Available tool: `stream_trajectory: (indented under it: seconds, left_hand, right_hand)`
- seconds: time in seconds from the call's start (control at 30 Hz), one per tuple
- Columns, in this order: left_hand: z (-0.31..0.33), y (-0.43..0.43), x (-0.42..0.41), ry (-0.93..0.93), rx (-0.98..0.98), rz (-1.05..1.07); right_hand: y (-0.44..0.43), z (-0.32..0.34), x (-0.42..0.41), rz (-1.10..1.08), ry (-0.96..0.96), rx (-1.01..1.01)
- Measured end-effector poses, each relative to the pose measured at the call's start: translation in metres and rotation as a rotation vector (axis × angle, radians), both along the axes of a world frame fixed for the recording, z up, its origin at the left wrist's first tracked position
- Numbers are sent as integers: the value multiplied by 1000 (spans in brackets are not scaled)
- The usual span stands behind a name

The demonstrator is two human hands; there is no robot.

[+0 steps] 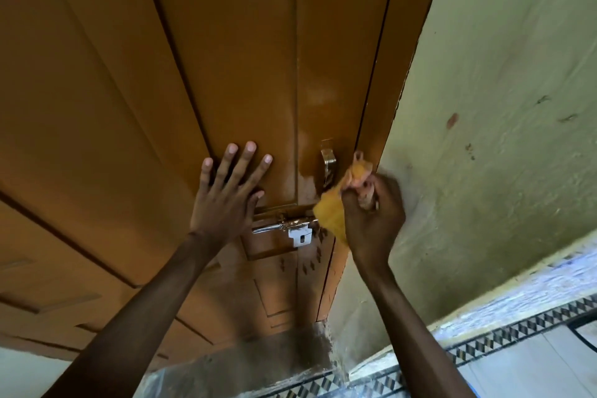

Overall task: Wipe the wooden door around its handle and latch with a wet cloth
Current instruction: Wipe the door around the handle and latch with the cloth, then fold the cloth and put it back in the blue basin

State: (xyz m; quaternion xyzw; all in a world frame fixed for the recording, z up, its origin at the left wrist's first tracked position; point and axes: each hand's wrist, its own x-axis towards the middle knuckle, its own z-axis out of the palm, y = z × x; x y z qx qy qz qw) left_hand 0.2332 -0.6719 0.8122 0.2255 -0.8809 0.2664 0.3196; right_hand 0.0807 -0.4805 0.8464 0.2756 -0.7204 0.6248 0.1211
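Note:
A brown wooden door [226, 58] fills the left and centre of the head view. Its metal handle [328, 160] stands near the right edge, and a shiny sliding latch [290, 225] lies below it. My left hand [231, 192] presses flat on the door panel, fingers spread, just left of the handle and above the latch. My right hand [371, 213] is closed around a bunched yellow-orange cloth [332, 215], held against the door's right edge between handle and latch. A wet sheen shows on the wood around the handle.
A pale green plastered wall [500, 139] with a few stains meets the door frame on the right. Tiled floor with a black-and-white patterned border [517, 333] runs along the bottom right. A dark threshold [258, 359] lies below the door.

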Motion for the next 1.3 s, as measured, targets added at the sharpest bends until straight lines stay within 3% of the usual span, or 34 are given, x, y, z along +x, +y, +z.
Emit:
stream_trajectory:
  seconds: [0.13, 0.27, 0.43, 0.5, 0.57, 0.63, 0.67, 0.8, 0.87, 1.0, 1.2, 1.3]
  left_hand:
    - [0, 3, -2, 12, 54, -6]
    - [3, 9, -3, 9, 45, 22]
    - [4, 16, -3, -9, 60, 56]
    - [7, 21, -3, -15, 81, 63]
    - [16, 37, -6, 14, 144, 80]
    - [22, 64, -8, 99, 311, 80]
    - [24, 81, -9, 201, 493, 41]
    - [50, 183, -2, 704, 1774, -99]
    - [45, 218, 9, 711, 2130, -85]
    - [9, 258, 40, 698, 2283, -86]
    - [-29, 326, 64, 617, 2279, -65]
    - [-43, 368, 64, 590, 2309, -66]
  right_hand:
    - [-41, 19, -10, -22, 183, 173]
    - [-48, -29, 3, -140, 260, 326]
    - [-24, -76, -11, 116, 27, 632]
    - [-17, -66, -18, 168, -40, 580]
    - [0, -37, -19, 241, -231, 370]
    - [24, -9, -15, 385, -461, 192]
    - [37, 3, -12, 499, -601, 112]
    - [94, 19, 0, 976, -1234, -95]
    - [121, 9, 6, 1066, -1370, -60]
    - [169, -26, 25, 939, -1280, 191]
    - [251, -63, 45, 885, -1679, 56]
    - [295, -68, 46, 957, -1617, 107]
